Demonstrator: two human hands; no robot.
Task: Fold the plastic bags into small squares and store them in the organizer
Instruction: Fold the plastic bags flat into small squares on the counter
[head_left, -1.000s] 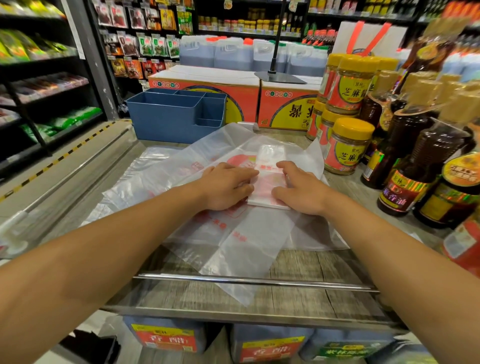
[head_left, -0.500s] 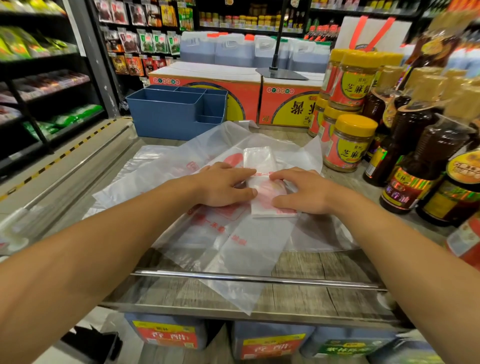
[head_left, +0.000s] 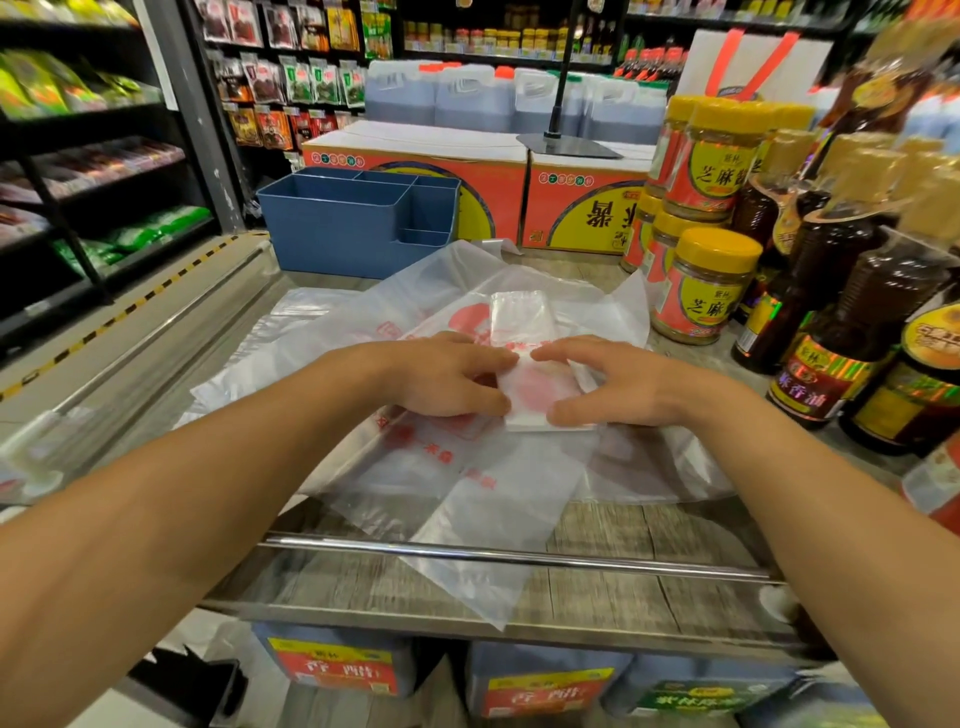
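A plastic bag folded into a narrow white strip with red print (head_left: 537, 387) lies on a heap of loose clear bags (head_left: 498, 483) on the wooden counter. My left hand (head_left: 441, 379) presses flat on the strip's left side, fingers straight. From the right, my right hand (head_left: 623, 384) touches the strip with arched fingers, fingertip and thumb on its edge. The strip's far end sticks out beyond both hands. A blue organizer (head_left: 353, 228) with several compartments stands behind the bags at the back left; I see nothing inside it.
Yellow-lidded jars (head_left: 701, 286) and dark sauce bottles (head_left: 831, 322) crowd the right side, close to my right hand. Orange cartons (head_left: 415, 171) stand behind the organizer. A metal rail (head_left: 519, 556) runs along the counter's near edge. Store shelves line the left.
Both hands slid slightly toward me along the folded bag, uncovering its far end. My right hand's fingers rose from flat to arched.
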